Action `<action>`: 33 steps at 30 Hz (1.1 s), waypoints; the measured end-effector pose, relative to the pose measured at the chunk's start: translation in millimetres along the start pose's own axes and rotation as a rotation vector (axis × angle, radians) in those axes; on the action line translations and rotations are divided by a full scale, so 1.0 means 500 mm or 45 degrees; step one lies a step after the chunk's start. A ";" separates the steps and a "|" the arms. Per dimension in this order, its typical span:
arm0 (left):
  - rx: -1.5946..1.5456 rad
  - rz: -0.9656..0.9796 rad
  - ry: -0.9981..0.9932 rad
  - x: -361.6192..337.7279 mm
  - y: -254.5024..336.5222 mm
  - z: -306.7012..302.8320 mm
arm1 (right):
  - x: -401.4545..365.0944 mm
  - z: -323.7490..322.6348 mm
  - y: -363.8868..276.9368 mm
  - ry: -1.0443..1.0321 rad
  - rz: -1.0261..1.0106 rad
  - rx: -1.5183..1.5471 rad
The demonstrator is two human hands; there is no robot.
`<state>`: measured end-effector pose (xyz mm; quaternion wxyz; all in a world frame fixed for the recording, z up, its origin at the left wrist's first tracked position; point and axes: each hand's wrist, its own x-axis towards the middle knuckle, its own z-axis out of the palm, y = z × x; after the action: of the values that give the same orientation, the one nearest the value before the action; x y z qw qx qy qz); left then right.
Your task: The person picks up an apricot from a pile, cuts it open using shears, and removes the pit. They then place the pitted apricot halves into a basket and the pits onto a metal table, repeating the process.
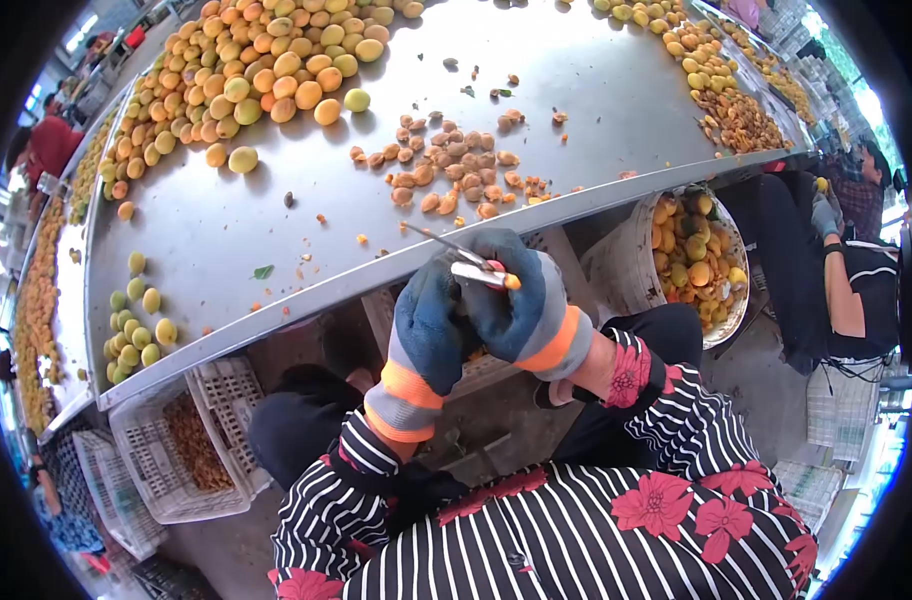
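Both my hands wear dark blue gloves with grey and orange cuffs and meet just below the front edge of the steel table (536, 110). My right hand (521, 300) grips a small knife (456, 255), its thin blade pointing up and left over the table edge. My left hand (431, 320) is closed against the right one; a bit of orange fruit (513, 283) shows at the fingertips. What the left hand holds is mostly hidden. A scatter of brown pits (456, 175) lies on the table just beyond my hands.
A big heap of apricots (256, 70) fills the table's far left, greener ones (136, 330) lie at the near left. A basket of apricots (691, 255) stands at my right, white crates (176, 440) under the table. A seated person (846, 290) works at right, others at far left.
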<state>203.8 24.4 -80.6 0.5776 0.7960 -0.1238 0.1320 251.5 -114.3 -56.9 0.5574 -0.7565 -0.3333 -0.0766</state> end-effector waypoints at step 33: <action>-0.751 -0.490 0.029 0.016 0.047 -0.015 | 0.125 -0.020 -0.076 0.341 0.398 1.137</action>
<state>202.5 24.0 -54.9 0.7983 0.6022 0.0021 -0.0121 279.6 -91.1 7.3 0.8702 -0.4680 -0.1412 0.0618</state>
